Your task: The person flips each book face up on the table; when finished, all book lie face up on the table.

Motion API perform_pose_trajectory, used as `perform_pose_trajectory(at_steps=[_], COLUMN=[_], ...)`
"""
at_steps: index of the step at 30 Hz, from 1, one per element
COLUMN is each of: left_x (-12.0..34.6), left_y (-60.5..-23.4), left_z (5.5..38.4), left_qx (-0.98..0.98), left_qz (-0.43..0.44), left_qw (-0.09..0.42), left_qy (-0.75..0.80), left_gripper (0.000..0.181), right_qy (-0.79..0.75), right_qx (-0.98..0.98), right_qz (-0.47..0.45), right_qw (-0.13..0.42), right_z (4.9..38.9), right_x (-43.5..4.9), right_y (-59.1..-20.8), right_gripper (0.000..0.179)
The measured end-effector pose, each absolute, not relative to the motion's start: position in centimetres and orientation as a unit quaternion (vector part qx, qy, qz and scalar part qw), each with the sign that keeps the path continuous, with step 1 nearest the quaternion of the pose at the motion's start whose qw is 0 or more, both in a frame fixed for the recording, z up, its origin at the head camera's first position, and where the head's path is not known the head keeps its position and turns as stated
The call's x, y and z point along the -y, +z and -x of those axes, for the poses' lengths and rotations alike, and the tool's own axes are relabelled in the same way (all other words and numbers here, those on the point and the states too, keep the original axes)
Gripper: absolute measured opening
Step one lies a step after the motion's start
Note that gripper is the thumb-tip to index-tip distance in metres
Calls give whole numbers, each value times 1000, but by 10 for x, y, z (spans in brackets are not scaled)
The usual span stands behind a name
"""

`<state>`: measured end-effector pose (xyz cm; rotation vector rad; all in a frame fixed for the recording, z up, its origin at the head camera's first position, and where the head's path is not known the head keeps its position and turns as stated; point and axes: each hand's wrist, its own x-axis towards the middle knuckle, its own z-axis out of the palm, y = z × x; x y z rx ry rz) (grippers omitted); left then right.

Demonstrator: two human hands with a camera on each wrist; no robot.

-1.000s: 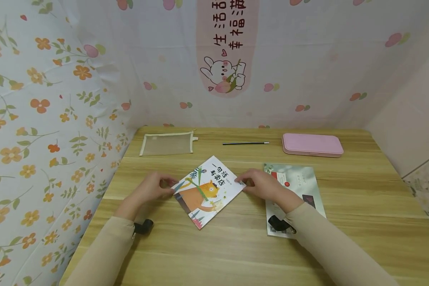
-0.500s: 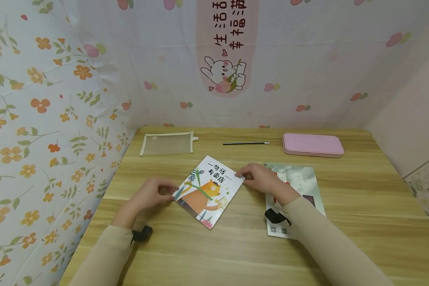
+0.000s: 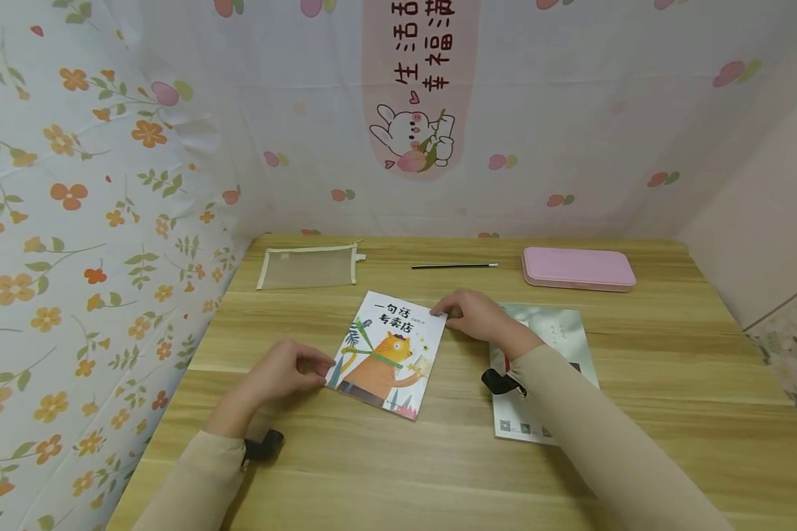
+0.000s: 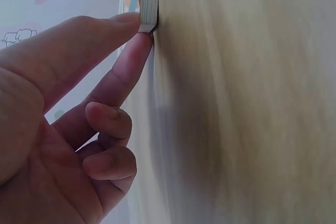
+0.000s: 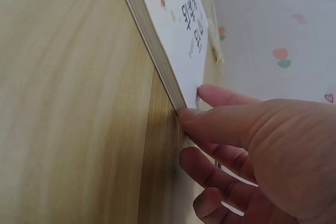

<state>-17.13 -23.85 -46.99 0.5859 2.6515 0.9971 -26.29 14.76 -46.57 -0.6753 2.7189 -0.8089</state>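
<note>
The left hand [image 3: 291,374] pinched the near-left corner of the picture book [image 3: 384,358], and the right hand [image 3: 473,316] its far-right corner. The picture book lay between them, title end pointing forward, its long axis leaning toward the right hand at the far end.

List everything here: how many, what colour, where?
table: one, brown wood, lower half
picture book: one, mainly white, table centre
second book: one, pale green, centre right
mesh pouch: one, beige, far left
pen or pencil: one, black, far middle
case: one, pink, far right
patterned cloth: count unclear, whitish, behind, left
sleeves: two, beige, near side
wrist pieces: two, black, by sleeves
left hand: one, bare, picture book's left side
right hand: one, bare, that book's far right corner
</note>
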Motion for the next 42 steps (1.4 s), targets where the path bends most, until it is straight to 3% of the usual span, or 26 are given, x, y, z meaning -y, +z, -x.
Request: perform_pose_trajectory(at_steps=[7,23,34,42], left_x=[233,212,210,201], left_y=[-470,-471,-469,-465], left_z=[164,151,151,153], left_qx=[-900,-915,-926,-927], left_qz=[-199,-187,-183,-181], left_qw=[150,148,131,87], left_qy=[358,326,304,317], left_gripper=[28,29,28,21], right_qy=[-279,-287,-282,-285], right_qx=[-927,-921,-922,-928], right_qz=[224,239,248,221], right_qw=[110,107,96,96], right_z=[273,294,290,271], right_x=[-142,-133,-139,-165], right_y=[-470,-472,-470,-464], right_gripper=[27,29,27,33])
